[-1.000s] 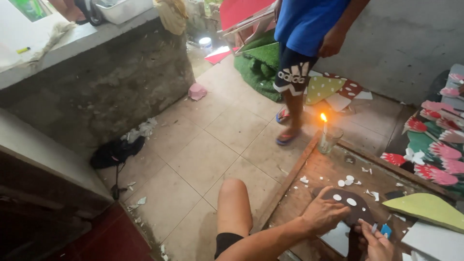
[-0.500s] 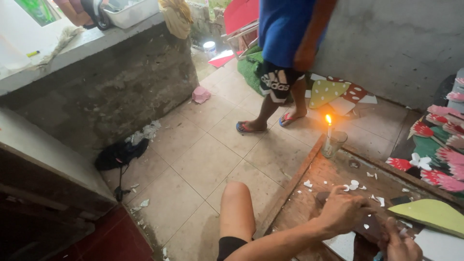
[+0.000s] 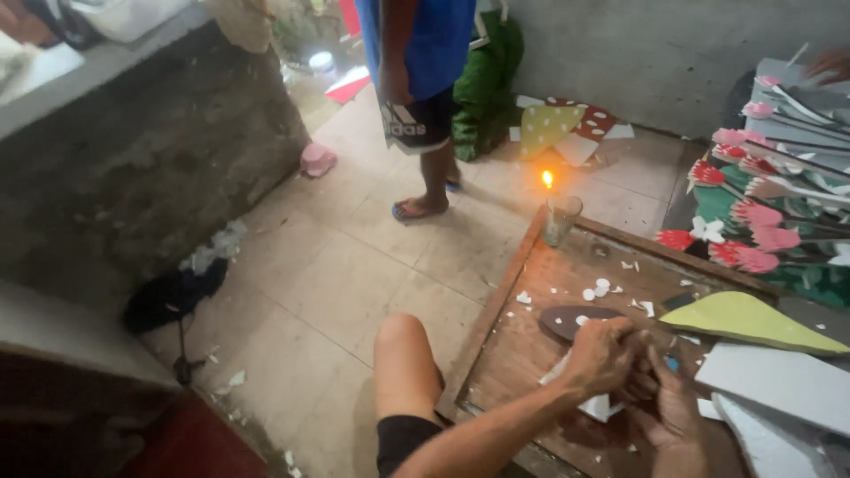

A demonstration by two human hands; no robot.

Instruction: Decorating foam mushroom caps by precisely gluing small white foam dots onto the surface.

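**Hands working brown cutout close to a lit candle**

Wooden surface (image 3: 531, 354) is sitting low on the floor, littered with white scraps (image 3: 595, 289). Another person (image 3: 421, 80) in blue is standing just beyond its far corner. Green leaf-shaped piece (image 3: 753, 319) and white sheets (image 3: 779, 381) are lying right of the hands. Brown cutout (image 3: 571, 320) is lying on the surface, its near end going under the left hand (image 3: 606, 354). Right hand (image 3: 675, 412) is pressing in beside it; fingers of both are curling shut together, on what exactly I cannot tell.

Risks: lit candle in a glass (image 3: 560, 217) is burning at the surface's far edge, near loose scraps and cutouts; a bump from the standing person's foot or a sliding sheet could be tipping it. The hands are hiding the cutout's near end, so a slip could be tearing it.

Versus earlier: the standing person is stepping further left, and both hands are now bunching closer together over the cutout.
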